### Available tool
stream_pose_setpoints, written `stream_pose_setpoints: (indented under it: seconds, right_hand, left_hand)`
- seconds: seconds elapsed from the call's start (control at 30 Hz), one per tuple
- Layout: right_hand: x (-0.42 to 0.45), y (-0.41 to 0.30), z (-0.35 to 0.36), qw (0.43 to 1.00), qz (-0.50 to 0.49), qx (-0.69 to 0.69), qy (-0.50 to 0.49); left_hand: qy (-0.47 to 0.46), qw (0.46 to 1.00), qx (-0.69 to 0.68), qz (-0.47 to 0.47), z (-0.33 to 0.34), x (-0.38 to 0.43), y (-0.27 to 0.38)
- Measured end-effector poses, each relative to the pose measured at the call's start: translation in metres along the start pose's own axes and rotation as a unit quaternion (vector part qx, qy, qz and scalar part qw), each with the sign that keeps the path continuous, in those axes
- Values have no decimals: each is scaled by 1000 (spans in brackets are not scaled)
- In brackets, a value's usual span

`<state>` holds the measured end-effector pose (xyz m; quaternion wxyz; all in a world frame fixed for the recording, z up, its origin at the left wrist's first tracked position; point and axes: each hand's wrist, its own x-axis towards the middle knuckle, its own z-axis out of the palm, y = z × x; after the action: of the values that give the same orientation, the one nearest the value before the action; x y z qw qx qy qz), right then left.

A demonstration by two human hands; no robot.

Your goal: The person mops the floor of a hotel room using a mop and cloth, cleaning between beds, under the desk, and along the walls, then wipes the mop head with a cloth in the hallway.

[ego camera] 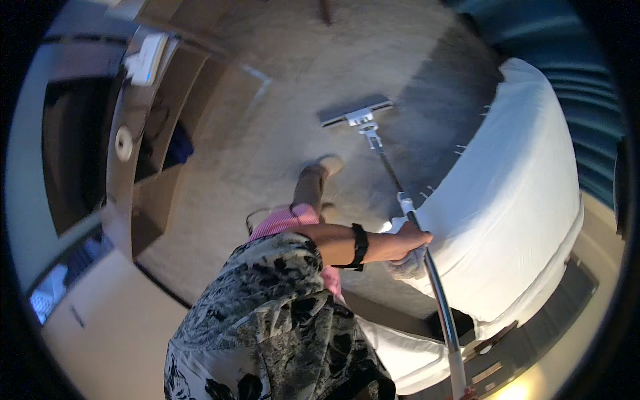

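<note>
My left hand point(412, 236) is wrapped around the metal pole of a flat mop point(439, 295), with a black strap on that forearm. A grey cloth point(411, 263) hangs beneath this hand, beside the pole. At the bottom edge, only a small part of my right hand point(470, 393) shows, closed around the pale upper end of the pole. The pole slants forward and left to a white swivel joint and a wide, flat mop head point(357, 116), which rests on the grey floor point(290, 115). My foot point(331, 163) stands just behind the head.
A bed with a white sheet point(500, 200) curves along the right, close to the pole. Teal curtains point(582, 90) hang beyond it. On the left, a wooden cabinet point(192, 100) with open shelves carries a white device point(151, 59) and a round white object point(124, 143).
</note>
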<state>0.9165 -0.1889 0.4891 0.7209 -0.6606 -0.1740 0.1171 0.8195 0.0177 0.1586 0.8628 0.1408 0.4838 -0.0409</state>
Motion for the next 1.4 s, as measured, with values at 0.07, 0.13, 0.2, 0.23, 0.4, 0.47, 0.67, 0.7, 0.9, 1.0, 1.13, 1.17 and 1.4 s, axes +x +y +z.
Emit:
stream_pose_setpoints:
  seconds: [0.07,0.13,0.2,0.23,0.4,0.47,0.67,0.7,0.9,1.0,1.13,1.17,1.4]
  right_hand:
    - [-28,26,4,990,47,-13,134]
    - [-73,51,9,948,114,-16,296]
    - [-115,94,3,944,183,-256,98]
    - [-125,122,30,884,99,-445,-106]
    - [-142,198,155,825,551,68,-107]
    - [-148,198,153,805,566,83,-160]
    - [-216,158,36,711,700,-66,-26]
    - [-223,135,10,685,713,-135,-57]
    - [-372,15,-171,467,641,-531,-298]
    - [-372,9,-103,446,645,-572,-242]
    - [-342,67,-41,521,661,-503,-198]
    - [-357,101,-47,519,644,-505,-246]
    - [-197,316,83,817,398,-345,-233]
  left_hand:
    - [66,998,-2,0,-21,7,8]
    - [-66,995,-39,63,-69,23,1]
    - [-84,989,3,122,-108,35,45]
    - [32,986,70,147,-116,36,85]
    - [260,883,353,171,-215,65,188]
    - [268,872,365,186,-237,69,181]
    - [109,950,257,141,-236,39,15]
    - [122,964,214,99,-220,22,-28]
    - [-174,964,129,-156,-203,-80,-221]
    - [-18,934,237,-266,-202,-75,-255]
    - [17,947,277,-163,-207,-53,-170]
    - [35,971,213,-105,-229,-16,-170]
    - [70,886,443,116,-172,108,80]
